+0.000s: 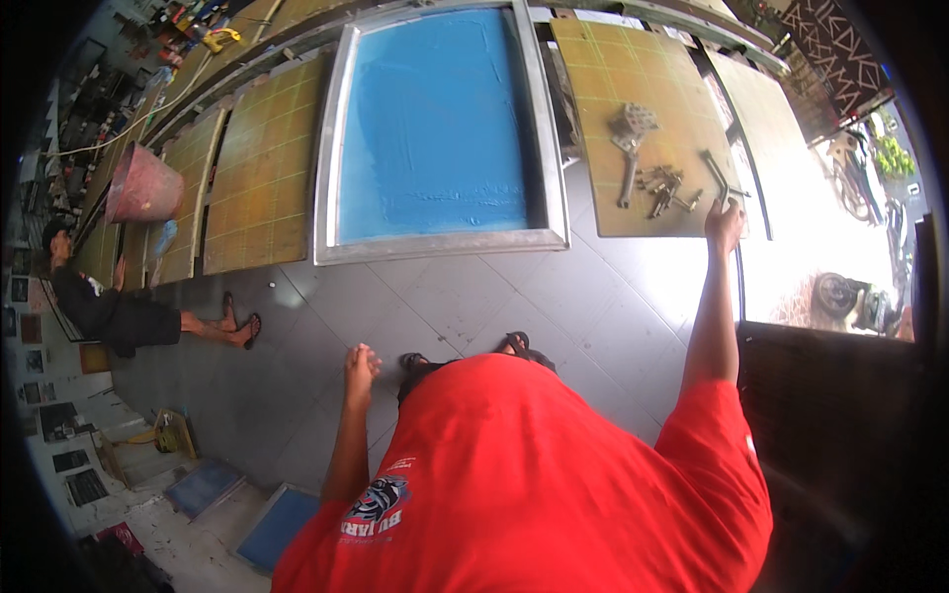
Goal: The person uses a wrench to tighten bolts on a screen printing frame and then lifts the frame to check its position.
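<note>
While the left hand (362, 372) hangs slack, the nearer right hand (726, 223) meets the bent metal tool (716, 171) at the bench (613, 74) edge, shank slanting forward-left, though whether that grip clasps it is unclear.

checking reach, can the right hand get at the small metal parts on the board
Likely yes: the right hand is at the near edge of the board, close to the small metal parts, nothing tall between.

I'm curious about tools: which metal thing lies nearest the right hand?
The bent rod, at the right hand; the bolts, bar and metal block lie farther left.
</note>
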Demonstrator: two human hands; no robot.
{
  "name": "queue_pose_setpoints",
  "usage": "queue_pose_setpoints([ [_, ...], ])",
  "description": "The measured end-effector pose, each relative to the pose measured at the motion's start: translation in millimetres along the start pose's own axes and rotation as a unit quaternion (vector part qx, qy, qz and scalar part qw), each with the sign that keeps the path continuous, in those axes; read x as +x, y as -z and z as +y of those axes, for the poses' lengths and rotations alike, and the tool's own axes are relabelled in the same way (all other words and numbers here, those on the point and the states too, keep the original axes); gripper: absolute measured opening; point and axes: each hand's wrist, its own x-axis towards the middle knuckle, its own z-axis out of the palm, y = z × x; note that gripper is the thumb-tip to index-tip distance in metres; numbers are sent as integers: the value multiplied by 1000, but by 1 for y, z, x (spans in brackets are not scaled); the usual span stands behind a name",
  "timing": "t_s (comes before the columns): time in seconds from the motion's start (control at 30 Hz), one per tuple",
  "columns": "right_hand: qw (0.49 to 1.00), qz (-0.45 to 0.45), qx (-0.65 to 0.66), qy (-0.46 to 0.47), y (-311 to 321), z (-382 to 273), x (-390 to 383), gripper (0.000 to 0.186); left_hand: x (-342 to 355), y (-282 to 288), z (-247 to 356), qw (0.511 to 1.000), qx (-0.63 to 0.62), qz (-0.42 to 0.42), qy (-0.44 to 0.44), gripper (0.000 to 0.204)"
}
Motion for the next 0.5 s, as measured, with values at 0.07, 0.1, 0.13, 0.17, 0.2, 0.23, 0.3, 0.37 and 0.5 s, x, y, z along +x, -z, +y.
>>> queue_pose_setpoints([
  [0.07,992,-2,92,83,11,-20,-33,36,20,17,30,997,20,32,-69,31],
  [0.1,985,-10,144,99,11,-30,-51,34,32,23,48,993,34,43,-103,31],
  [0.13,969,35,171,178,-2,-24,-66,33,43,27,69,991,32,37,-122,32],
  [0.17,973,-31,179,142,8,-53,-92,34,50,34,84,989,26,44,-138,32],
  [0.2,971,-52,190,137,17,-68,-108,34,62,37,99,987,25,44,-155,32],
  [0.23,966,-52,212,135,21,-74,-117,32,73,37,116,984,25,41,-171,32],
  [0.3,966,-31,217,135,20,-76,-121,28,92,28,154,975,52,34,-214,34],
  [0.37,954,-15,234,185,11,-92,-119,26,127,21,175,951,115,42,-285,35],
  [0.5,937,-204,233,160,-19,-160,-143,43,177,-19,212,942,238,23,-234,57],
])
